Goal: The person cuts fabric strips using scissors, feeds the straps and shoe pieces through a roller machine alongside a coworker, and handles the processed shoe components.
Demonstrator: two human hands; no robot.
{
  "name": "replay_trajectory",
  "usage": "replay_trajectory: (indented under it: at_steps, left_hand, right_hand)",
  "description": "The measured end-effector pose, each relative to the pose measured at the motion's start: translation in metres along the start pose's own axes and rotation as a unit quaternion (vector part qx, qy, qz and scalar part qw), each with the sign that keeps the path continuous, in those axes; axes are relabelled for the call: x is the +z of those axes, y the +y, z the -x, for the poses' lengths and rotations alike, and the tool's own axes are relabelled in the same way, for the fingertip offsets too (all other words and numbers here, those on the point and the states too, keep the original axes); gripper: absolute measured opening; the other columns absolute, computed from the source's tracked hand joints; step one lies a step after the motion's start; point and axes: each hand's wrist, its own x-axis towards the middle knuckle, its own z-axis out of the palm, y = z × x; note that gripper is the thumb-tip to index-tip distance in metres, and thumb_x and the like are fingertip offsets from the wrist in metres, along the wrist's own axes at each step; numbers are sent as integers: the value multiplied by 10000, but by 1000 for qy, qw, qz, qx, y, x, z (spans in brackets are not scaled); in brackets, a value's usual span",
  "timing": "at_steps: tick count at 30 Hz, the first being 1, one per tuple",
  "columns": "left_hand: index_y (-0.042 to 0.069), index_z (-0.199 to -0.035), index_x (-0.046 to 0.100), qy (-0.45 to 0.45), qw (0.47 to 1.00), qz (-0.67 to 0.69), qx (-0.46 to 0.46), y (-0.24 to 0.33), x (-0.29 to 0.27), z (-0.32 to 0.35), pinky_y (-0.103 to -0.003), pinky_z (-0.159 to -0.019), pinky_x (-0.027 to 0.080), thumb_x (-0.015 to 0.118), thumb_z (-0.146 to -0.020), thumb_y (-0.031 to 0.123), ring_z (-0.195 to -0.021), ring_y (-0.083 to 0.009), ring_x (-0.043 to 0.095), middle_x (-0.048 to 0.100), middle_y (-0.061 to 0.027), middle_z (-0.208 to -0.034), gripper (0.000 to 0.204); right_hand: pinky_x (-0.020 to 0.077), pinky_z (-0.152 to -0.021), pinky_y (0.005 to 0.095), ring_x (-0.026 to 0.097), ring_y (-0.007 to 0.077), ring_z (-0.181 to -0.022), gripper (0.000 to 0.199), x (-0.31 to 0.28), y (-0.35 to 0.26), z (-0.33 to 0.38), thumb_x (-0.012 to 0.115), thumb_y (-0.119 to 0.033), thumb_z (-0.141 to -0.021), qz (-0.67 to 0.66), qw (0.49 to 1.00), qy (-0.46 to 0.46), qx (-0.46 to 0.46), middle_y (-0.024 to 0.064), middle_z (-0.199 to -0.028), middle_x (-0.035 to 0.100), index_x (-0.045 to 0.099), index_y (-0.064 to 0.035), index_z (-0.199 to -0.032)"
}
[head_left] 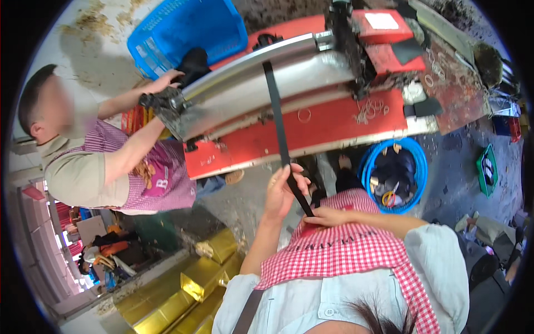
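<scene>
A long, flat black strip (278,119) runs from the shiny metal roller (308,72) of a machine down toward my body. My left hand (282,192) holds the strip partway along, with the thumb and fingers around it. Close to my checked apron, my right hand (329,216) grips the strip's near end, its fingertips closed on it. The strip's far end lies against the roller. Beneath the roller spreads the machine's red table (250,139), with a loose pale ring (303,115) on it.
At the left, a co-worker (105,161) reaches to the roller's end and a black bundle (193,67) by a blue basket (189,30). A round blue basket (420,183) with dark pieces and yellow-handled scissors (391,197) stands right of me. Gold sheeting (167,295) lies lower left.
</scene>
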Motion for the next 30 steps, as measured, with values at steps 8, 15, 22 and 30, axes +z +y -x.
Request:
replay_trajectory:
  at_steps: [8,15,22,30]
  left_hand:
    - [17,-874,501,33,999,-29,-28,17,16,34,-343,-603,458,291,-952,237,-383,-191,484,536,-111,-541,314]
    - [6,-882,481,34,998,-20,-41,-1,10,48,-346,-630,468,289,-951,274,-399,-204,499,556,-136,-551,338]
    - [-38,-939,481,17,997,-53,-53,-23,2,42,-279,-473,471,312,-944,289,-499,-219,569,596,-168,-667,369]
    - [-36,-937,500,24,997,-46,-58,-23,15,31,-297,-490,474,328,-943,284,-522,-240,580,604,-184,-686,363]
  right_hand:
    - [442,-716,316,584,219,-811,399,14,5,-14,435,-359,-883,-52,982,-154,-100,151,-870,609,563,-13,-1034]
    - [445,-773,383,570,338,-891,397,4,23,-15,484,-371,-838,205,951,-190,130,192,-943,604,554,-57,-1069]
    - [434,-821,329,552,254,-959,288,-53,16,6,552,-167,-799,278,954,109,-9,137,-1015,585,558,-15,-1044]
    - [461,-757,275,591,152,-850,260,-142,-64,31,486,-177,-880,89,971,222,-3,92,-922,622,570,20,-1027]
